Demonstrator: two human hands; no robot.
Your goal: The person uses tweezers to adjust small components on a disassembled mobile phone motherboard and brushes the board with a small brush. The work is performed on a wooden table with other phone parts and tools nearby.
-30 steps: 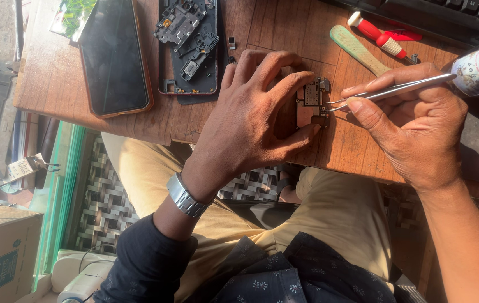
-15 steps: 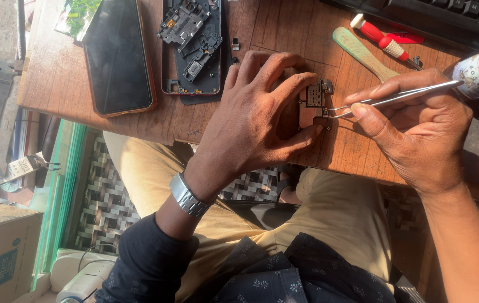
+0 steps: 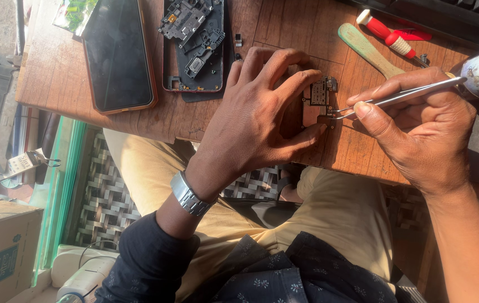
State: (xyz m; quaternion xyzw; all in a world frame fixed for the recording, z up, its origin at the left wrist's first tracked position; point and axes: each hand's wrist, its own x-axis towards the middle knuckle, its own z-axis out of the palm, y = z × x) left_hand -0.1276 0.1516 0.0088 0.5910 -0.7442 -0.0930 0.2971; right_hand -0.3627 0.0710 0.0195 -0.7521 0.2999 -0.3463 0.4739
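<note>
At the worktop [image 3: 138,120] edge, the small circuit board [image 3: 318,101] is pinned by the left hand [image 3: 256,120]; from its right, steel tweezers [image 3: 396,98], pinched closed in the right hand [image 3: 424,134], are pointed leftwards onto it.

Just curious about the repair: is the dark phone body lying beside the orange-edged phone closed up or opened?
Opened. The dark phone body lies on the wooden table with grey inner parts exposed, no cover on it.

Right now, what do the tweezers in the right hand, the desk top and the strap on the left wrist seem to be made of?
Tweezers: apparently bare metal, silver and shiny where sunlight glints on them.
Desk top: looks like brown wood or wood veneer, with visible grain lines and a worn, matte surface.
Strap: probably brushed metal, grey with separate links; a coated plastic cannot be ruled out.
</note>
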